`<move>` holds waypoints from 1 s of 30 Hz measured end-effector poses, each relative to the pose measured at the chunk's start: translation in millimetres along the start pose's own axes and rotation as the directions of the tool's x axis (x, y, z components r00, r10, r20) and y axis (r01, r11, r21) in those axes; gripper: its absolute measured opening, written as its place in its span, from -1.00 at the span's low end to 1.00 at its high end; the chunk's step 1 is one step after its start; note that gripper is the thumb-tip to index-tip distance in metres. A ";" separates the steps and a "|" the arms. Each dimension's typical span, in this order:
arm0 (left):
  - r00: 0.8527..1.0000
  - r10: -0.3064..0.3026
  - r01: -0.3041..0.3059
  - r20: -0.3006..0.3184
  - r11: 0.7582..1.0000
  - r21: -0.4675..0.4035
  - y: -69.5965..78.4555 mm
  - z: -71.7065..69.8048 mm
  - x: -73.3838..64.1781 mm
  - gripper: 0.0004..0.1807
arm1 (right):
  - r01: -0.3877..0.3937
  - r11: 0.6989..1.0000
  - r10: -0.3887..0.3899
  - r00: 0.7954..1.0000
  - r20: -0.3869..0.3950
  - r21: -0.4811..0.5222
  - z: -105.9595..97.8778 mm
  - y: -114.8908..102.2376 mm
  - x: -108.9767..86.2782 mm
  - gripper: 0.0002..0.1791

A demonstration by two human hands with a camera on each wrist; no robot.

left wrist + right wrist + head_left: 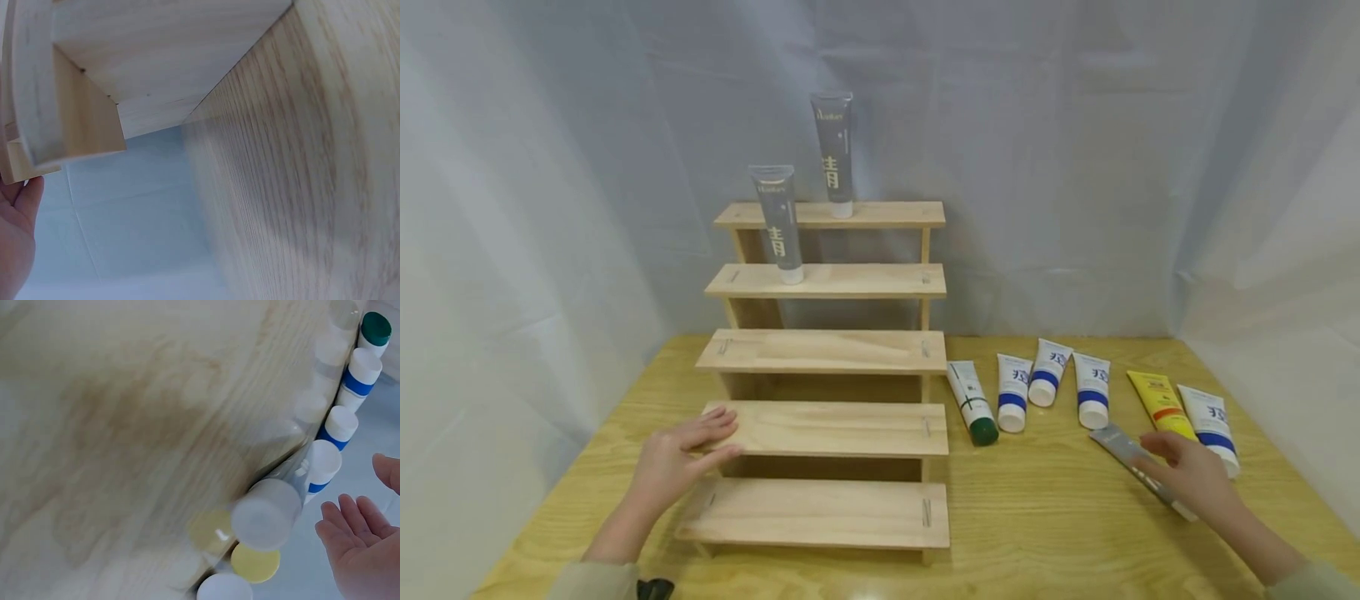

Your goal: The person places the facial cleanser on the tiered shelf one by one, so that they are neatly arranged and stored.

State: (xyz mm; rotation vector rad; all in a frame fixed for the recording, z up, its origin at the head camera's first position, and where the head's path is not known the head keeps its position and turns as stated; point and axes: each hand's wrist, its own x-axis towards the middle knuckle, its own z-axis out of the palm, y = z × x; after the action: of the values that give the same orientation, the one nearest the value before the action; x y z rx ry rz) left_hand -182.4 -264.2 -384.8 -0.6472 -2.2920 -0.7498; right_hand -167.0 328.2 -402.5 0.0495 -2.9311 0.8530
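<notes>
A five-tier wooden display stand [842, 427] stands on the table. My left hand [677, 454] grips the left end of its second-lowest step, fingers on top and thumb at the front edge; the left wrist view shows this hand [17, 244] against the board's end. Two grey tubes stand on white caps: one [832, 142] on the top step, another [777, 212] one step lower. My right hand [1195, 479] hovers over a third grey tube [1116, 446] lying on the table. In the right wrist view its fingers are spread, apart from that tube's cap [265, 515].
Right of the stand lie a white tube with a green cap [973, 404], several white tubes with blue bands [1092, 387] and a yellow tube [1159, 400]. A pale curtain [1037, 167] hangs behind the table [1030, 525]. A dark object [655, 589] shows by the left sleeve.
</notes>
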 end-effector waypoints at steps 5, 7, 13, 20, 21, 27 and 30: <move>1.000 0.014 -0.014 0.001 1.000 0.011 -1.1 0.3 -0.2 -0.60 | -0.009 1.000 0.009 1.000 0.016 -0.024 -0.8 13.6 -4.0 -0.46; 1.000 0.013 -0.013 0.002 1.000 0.016 -1.5 0.6 -0.7 -0.60 | -0.008 0.999 0.009 1.000 0.016 -0.041 -1.2 18.8 -5.6 -0.48; 1.000 0.001 -0.001 0.001 1.000 0.022 -1.9 0.6 -1.2 -0.60 | -0.031 0.998 0.032 0.999 0.035 -0.047 -2.9 29.6 -8.1 -0.48; 1.000 0.005 -0.005 0.008 1.000 0.028 -0.8 0.0 -0.5 -0.59 | -0.038 0.997 0.043 0.996 0.081 -0.063 -5.0 34.1 -8.2 -0.47; 1.000 0.004 -0.004 0.009 1.000 0.028 -0.6 -0.1 -0.4 -0.59 | -0.031 0.997 0.036 0.996 0.080 -0.065 -5.1 34.7 -8.4 -0.47; 1.000 -0.009 0.009 0.015 1.000 0.018 0.3 -1.0 -0.4 -0.59 | -0.038 0.998 0.043 0.994 0.102 -0.055 -7.6 39.4 -8.7 -0.42; 1.000 -0.005 0.005 0.014 1.000 0.015 0.5 -1.0 -0.4 -0.60 | -0.054 0.997 0.060 0.990 0.125 -0.054 -9.4 43.0 -7.6 -0.39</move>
State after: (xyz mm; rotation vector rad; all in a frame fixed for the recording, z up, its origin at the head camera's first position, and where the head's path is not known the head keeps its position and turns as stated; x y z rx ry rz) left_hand -181.4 -264.5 -384.3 -0.6417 -2.3104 -0.7318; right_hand -161.1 369.6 -418.3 0.0168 -3.0857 0.8113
